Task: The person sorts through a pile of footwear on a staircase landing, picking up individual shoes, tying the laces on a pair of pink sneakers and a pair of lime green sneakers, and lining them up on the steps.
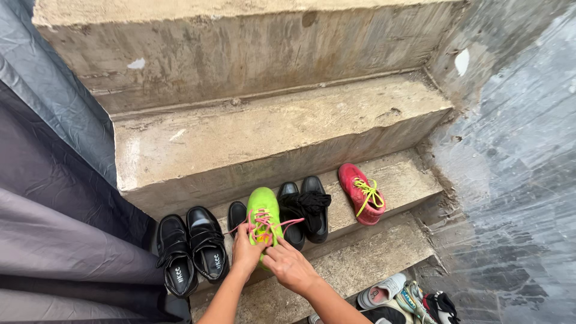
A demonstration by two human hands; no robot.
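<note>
light: plain soft daylight, pretty even, comes from above
shadows: weak ones under each concrete step [270, 129], darker by the grey tarp [54, 198]
glare: whitish sheen on the plastic sheet [516, 162] at right
sharpness: decent in the middle, softer toward corners
distortion: wide-angle lens, step edges bow and lean outward

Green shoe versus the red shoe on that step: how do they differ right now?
The green shoe has pink laces, the red shoe yellow ones. The left hand and right hand both work at the green shoe's laces; nobody touches the red shoe. The green shoe stands among black shoes; the red shoe stands apart. Both rest on the same concrete step.
</note>
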